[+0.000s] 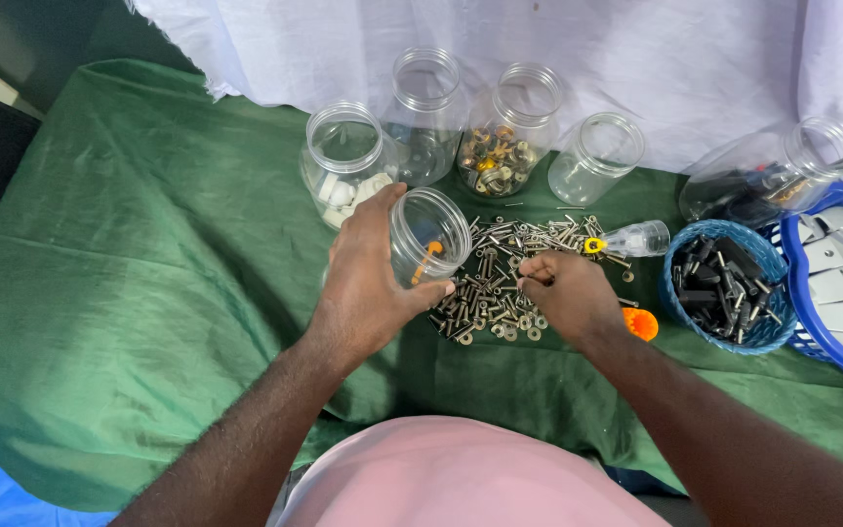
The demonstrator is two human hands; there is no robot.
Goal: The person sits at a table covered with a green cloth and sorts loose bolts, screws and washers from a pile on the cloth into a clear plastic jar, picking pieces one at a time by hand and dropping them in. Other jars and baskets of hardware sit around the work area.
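Left hand [368, 283] wraps clear plastic jar [428, 237], mid-cloth, tilted | light, slick, squeezable: you grip its wall | right hand [566, 293] fingertips pressed together over screw pile [500, 283]; contents hidden | small, hard, rolls.

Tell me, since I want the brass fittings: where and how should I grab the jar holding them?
Grip the brass-filled jar around its bare upper wall just under the rim, coming from above and the front. It stands upright, and neighbouring empty jars crowd its sides.
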